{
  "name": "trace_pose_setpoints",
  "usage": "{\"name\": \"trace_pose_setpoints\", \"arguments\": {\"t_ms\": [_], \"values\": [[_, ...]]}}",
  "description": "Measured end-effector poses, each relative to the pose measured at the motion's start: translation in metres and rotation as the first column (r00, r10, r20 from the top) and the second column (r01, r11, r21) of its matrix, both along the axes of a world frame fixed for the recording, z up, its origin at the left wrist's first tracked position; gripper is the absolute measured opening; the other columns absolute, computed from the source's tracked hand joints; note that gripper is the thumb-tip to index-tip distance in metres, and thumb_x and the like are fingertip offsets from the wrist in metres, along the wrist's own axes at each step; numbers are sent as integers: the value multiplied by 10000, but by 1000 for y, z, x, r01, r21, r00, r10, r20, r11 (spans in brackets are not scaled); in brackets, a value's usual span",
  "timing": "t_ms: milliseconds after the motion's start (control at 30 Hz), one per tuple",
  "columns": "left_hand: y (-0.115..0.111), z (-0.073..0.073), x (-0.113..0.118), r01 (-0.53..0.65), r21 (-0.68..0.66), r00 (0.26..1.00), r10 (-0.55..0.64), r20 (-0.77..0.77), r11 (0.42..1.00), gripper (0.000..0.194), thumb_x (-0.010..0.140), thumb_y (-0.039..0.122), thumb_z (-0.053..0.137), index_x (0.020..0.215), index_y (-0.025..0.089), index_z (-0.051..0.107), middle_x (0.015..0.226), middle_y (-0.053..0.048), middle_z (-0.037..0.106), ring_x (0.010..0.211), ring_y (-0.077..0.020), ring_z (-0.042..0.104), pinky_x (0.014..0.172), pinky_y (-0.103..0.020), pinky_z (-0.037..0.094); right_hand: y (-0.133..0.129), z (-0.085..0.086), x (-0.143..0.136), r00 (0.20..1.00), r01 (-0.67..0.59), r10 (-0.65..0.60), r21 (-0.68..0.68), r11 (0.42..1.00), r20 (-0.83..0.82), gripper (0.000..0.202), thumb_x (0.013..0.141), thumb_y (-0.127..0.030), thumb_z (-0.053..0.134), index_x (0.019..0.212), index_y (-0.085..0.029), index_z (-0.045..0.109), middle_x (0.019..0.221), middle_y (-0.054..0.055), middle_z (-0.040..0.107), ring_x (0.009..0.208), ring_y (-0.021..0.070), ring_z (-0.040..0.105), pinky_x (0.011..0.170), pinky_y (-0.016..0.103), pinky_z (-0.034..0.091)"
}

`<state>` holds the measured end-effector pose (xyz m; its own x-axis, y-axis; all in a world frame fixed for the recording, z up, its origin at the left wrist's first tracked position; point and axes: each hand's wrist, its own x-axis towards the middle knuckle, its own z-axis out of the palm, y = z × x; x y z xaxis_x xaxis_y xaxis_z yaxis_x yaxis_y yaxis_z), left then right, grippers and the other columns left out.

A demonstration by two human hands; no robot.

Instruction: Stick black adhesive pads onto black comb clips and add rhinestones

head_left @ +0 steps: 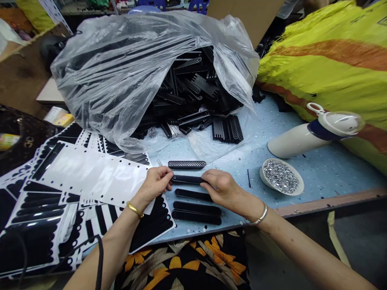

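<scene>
Both hands grip one long black plastic strip with rounded ends, held level just over the blue table. My left hand pinches its left end, where a small ring-shaped hole shows. At the other end, the thumb and fingers of my right hand close on the strip. Just beyond it lies another black piece with a lattice pattern. Nearer to me, several similar strips lie side by side; my right hand partly covers one of them.
A clear plastic bag spills black plastic parts at the back. To the left are sheets of black stickers. A bowl of small metal pieces, a white bottle and a yellow sack stand right.
</scene>
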<state>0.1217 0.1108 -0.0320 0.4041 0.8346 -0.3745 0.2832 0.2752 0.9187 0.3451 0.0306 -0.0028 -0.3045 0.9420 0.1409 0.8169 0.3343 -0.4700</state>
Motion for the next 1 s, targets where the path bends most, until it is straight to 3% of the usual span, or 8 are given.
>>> {"name": "trace_pose_setpoints", "arguments": {"t_ms": [467, 667, 1000], "values": [[0, -1, 1, -13, 7, 1000, 13, -25, 1000, 206, 756, 327, 631, 656, 150, 601, 512, 27, 567, 428, -102, 602, 366, -145, 393, 0, -3, 0, 1000, 9, -9, -6, 1000, -23, 144, 896, -125, 534, 821, -155, 654, 817, 87, 660, 767, 200, 632, 719, 316, 525], [2, -2, -1, -24, -27, 998, 26, 49, 999, 260, 764, 401, 614, 766, 141, 623, 560, 11, 598, 450, -120, 619, 353, -159, 409, 0, -4, 0, 1000, 8, -9, -11, 1000, -15, 133, 890, -119, 544, 825, -155, 654, 809, 80, 661, 746, 194, 629, 698, 305, 520], [-2, 0, 4, 14, 114, 996, -4, -89, 993, 215, 732, 346, 610, 710, 142, 676, 493, 33, 550, 430, -108, 597, 367, -153, 367, 0, -5, 2, 1000, 5, -5, -5, 1000, -31, 128, 888, -131, 555, 832, -164, 666, 835, 83, 679, 772, 197, 643, 711, 308, 522]]}}
